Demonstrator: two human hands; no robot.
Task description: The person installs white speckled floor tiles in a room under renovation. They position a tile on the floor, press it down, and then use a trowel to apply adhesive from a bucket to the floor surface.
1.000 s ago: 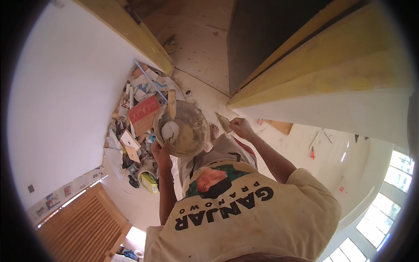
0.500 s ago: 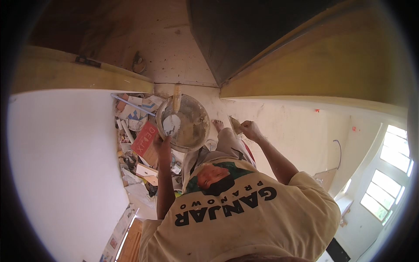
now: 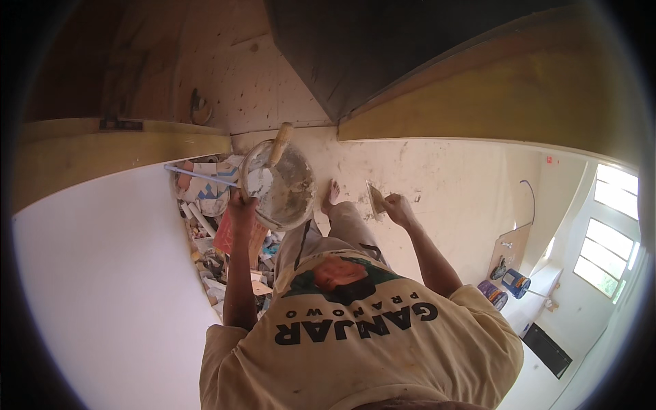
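Observation:
My left hand [image 3: 242,208] is closed on the near left rim of a round, plaster-smeared basin [image 3: 297,201], holding it tilted in front of my legs. Inside lies a tool with a wooden handle [image 3: 281,145] sticking out over the far rim; its lower end meets a white patch [image 3: 260,182] that may be its blade or wet plaster. To the right, my right hand [image 3: 398,208] grips a flat putty knife [image 3: 376,199], its broad blade upright and apart from the basin. My bare foot [image 3: 332,194] shows on the floor between them.
A heap of scraps fills the left, with a red cardboard box [image 3: 224,238] and a thin blue pipe [image 3: 201,175]. A white wall [image 3: 116,266] stands beside it. Yellowish beams [image 3: 492,109] cross ahead. Blue [image 3: 515,282] and purple [image 3: 493,294] buckets stand at right, near a window [image 3: 605,253].
My view has shifted, bringing the buckets at right into sight. The basin has turned a little, its wooden handle now leaning right. One leg has stepped; both hands keep their holds.

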